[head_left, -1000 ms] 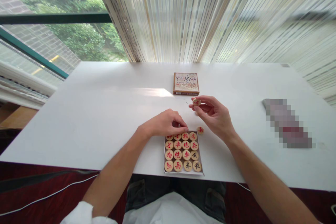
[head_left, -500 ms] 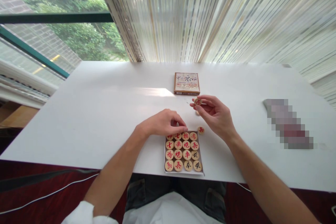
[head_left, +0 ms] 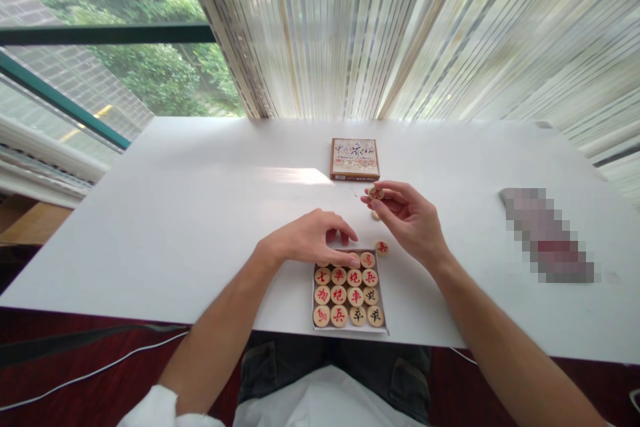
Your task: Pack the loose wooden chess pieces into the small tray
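Observation:
Between the thumb and fingers of my right hand (head_left: 413, 220) is a round wooden chess piece (head_left: 375, 193) with a red character. My left hand (head_left: 320, 237) is over the back edge of a shallow box (head_left: 383, 280), thumb and fingers apart, the thumb on or just above a back-row piece. Rows of round pieces fill the box, most marked in red, several at the front right in black. A loose red-marked piece (head_left: 382, 247) lies by the box's back right corner. Another loose piece (head_left: 375, 215) is partly hidden below my right fingers.
Behind my hands a flat lid with Chinese chess printing (head_left: 355, 159) lies on the white table (head_left: 175, 213). A blurred-out oblong object (head_left: 550, 237) is at the right. A window and striped curtains stand behind the table.
My left thumb has moved down and forward over the back row of pieces, opening away from the fingers. The piece in my right hand has turned slightly.

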The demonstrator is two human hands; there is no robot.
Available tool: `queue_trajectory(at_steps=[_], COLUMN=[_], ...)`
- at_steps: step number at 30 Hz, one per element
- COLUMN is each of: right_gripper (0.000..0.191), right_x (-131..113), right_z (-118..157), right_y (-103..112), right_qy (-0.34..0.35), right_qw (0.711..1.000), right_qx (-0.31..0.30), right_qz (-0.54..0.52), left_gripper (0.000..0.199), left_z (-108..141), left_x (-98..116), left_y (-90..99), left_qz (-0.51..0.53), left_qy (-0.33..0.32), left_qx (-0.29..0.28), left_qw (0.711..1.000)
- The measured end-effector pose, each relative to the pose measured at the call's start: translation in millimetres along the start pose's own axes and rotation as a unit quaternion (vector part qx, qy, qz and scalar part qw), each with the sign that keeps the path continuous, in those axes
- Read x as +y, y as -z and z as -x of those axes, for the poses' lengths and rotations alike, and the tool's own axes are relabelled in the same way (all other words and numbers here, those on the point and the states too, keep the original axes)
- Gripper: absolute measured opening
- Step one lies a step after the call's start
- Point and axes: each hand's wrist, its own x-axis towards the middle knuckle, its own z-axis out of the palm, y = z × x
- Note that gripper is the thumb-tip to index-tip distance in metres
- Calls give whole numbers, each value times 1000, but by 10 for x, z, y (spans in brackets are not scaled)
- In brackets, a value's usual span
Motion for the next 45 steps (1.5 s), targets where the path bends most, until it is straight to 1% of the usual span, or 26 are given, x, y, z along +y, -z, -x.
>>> queue_trajectory(at_steps=[5, 7, 9, 11, 14, 17, 19, 21, 22, 24, 26, 28, 30, 32, 38, 45], right_gripper=[29, 28, 27, 27, 26, 27, 27, 27, 27, 27, 28, 30, 32, 32, 32, 32], right_x=[5, 7, 5, -2, -13, -13, -6, 0, 1, -1, -6, -13, -19, -22, -25, -20], right_z=[-3, -4, -5, -7, -11, -15, -15, -13, -12, -10, -7, -4, 2, 10, 31, 38], right_y=[7, 13, 14, 11, 4, 7, 13, 19, 20, 20, 19, 17, 17, 16, 6, -7], right_qy=[6, 10, 13, 13, 15, 18, 19, 18, 17, 13, 9, 8, 11, 16, 12, 17], right_qw=[1000, 1000, 1000, 1000, 1000, 1000, 1000, 1000, 1000, 1000, 1000, 1000, 999, 998, 996, 995], right_qx=[3, 7, 9, 11, 14, 14, 13, 13, 12, 8, -3, -19, -34, -48, -75, -88], right_qz=[1, 1, -1, -2, -1, -3, -5, -7, -8, -12, -15, -11, 5, 24, 38, 52], left_gripper=[71, 78, 81, 79, 72, 70, 69, 61, 54, 40, 31, 30, 33, 35, 31, 28], left_z=[21, 23, 18, 7, -2, 5, 12, 11, 6, -13, -36, -57, -72, -85, -120, -122], left_x=[141, 196, 229, 244, 256, 267, 261, 232, 208, 149, 84, 23, -26, -59, -76, -66], left_y=[-104, -163, -207, -226, -206, -168, -154, -153, -157, -170, -184, -197, -209, -225, -267, -277], left_qz=[-80, -101, -116, -123, -124, -116, -99, -75, -68, -65, -72, -75, -76, -76, -50, -46], left_qy=[5, 1, -9, -12, -4, 9, 14, 14, 15, 19, 19, 5, -17, -37, -66, -80], left_qx=[1, -7, -15, -22, -31, -39, -32, -3, 25, 101, 185, 248, 283, 293, 285, 315], left_qw=[997, 995, 993, 992, 992, 992, 995, 997, 997, 993, 980, 966, 956, 952, 955, 945])
